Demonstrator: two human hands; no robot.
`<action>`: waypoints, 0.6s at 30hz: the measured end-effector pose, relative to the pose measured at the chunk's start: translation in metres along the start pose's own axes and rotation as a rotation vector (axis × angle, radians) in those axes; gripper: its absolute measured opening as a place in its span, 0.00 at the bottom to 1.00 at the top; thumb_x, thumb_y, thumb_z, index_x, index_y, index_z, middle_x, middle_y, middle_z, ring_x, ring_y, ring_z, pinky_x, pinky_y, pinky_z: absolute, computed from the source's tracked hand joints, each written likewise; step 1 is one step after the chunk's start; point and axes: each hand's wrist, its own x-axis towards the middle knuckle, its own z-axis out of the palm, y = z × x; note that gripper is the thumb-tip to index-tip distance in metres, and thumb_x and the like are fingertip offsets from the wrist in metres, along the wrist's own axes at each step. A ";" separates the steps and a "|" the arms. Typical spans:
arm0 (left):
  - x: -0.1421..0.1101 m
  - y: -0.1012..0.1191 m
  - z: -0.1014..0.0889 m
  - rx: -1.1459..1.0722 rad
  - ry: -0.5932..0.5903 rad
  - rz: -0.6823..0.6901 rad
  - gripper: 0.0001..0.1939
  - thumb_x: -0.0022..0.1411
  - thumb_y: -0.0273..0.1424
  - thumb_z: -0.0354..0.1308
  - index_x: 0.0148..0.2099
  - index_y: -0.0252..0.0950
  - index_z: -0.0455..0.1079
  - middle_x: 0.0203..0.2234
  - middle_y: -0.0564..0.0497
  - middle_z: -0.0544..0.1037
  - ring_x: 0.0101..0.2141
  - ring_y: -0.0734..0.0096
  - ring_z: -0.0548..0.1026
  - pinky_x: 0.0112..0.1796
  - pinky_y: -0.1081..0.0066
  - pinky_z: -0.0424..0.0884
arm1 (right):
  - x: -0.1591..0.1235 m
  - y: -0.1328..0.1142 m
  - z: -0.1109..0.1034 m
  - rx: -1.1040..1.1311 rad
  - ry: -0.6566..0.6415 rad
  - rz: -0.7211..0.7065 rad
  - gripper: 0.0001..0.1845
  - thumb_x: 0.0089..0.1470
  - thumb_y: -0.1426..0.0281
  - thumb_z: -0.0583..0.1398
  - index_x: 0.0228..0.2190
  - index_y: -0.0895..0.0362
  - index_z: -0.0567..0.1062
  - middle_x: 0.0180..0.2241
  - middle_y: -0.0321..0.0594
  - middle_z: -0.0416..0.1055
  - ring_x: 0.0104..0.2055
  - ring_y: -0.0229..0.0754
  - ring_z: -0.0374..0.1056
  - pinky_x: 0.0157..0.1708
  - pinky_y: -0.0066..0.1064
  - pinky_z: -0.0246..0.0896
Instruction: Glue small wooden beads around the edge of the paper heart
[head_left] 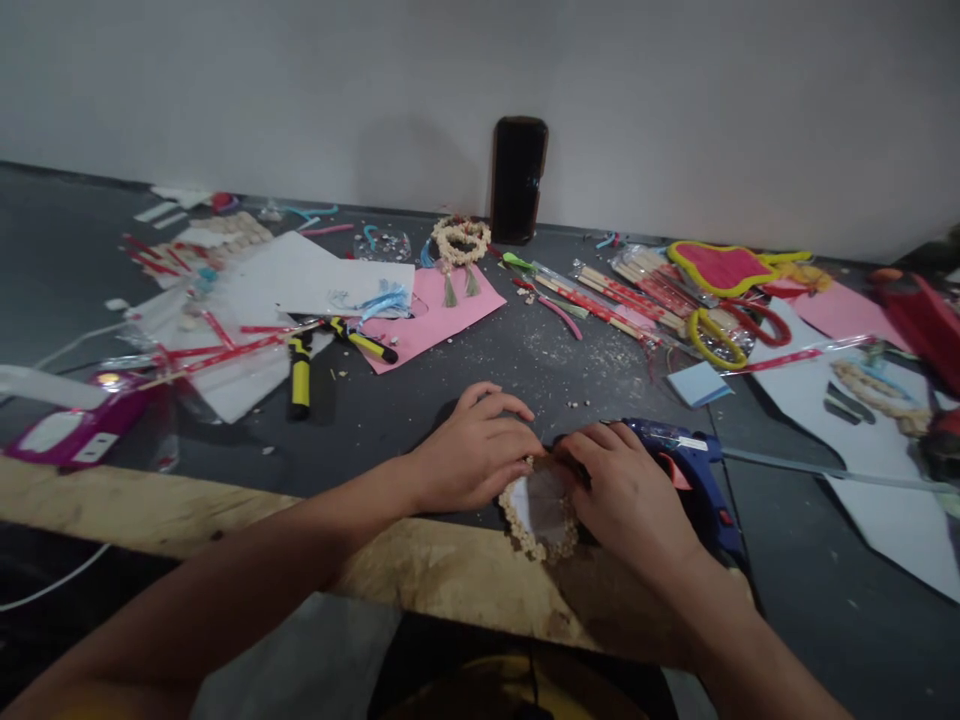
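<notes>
At the table's front edge, a small round piece (538, 505) has a white and greyish middle and a bumpy tan rim. My left hand (480, 455) pinches its upper left rim with the fingertips. From the other side, my right hand (626, 490) grips the upper right rim with bent fingers, which hide that part. Just beyond my right hand lies a blue glue gun (697, 470) with an orange-red trigger. The far edge of the round piece is covered by my fingers.
A phone (519, 180) leans on the wall behind two tan rings (460, 242) with tassels. Yellow-and-black pliers (298, 375), a purple gadget (79, 425) and paper sheets (247, 290) lie left. Scissors (716, 338), wrapped chopsticks (592, 305) and a blue pad (697, 384) lie right.
</notes>
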 end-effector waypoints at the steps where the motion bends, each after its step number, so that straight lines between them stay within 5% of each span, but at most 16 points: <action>1: 0.000 0.001 0.000 -0.004 -0.007 0.005 0.08 0.64 0.30 0.51 0.44 0.39 0.69 0.40 0.51 0.78 0.51 0.62 0.65 0.55 0.55 0.48 | 0.000 0.000 0.000 -0.002 -0.001 0.009 0.08 0.55 0.74 0.55 0.32 0.55 0.74 0.32 0.42 0.72 0.39 0.47 0.64 0.41 0.39 0.58; 13: 0.000 0.001 -0.001 0.020 -0.045 0.066 0.08 0.63 0.33 0.52 0.42 0.39 0.71 0.43 0.51 0.77 0.53 0.59 0.63 0.56 0.53 0.45 | 0.000 0.003 -0.003 0.112 -0.019 0.066 0.08 0.55 0.71 0.55 0.37 0.57 0.73 0.36 0.43 0.73 0.42 0.47 0.65 0.42 0.39 0.59; 18: -0.002 0.002 -0.003 0.036 -0.072 0.082 0.12 0.63 0.37 0.53 0.45 0.38 0.70 0.45 0.49 0.75 0.53 0.58 0.62 0.56 0.52 0.44 | -0.020 0.016 -0.017 0.130 0.138 0.135 0.10 0.56 0.65 0.54 0.38 0.55 0.71 0.36 0.43 0.73 0.40 0.46 0.67 0.39 0.37 0.61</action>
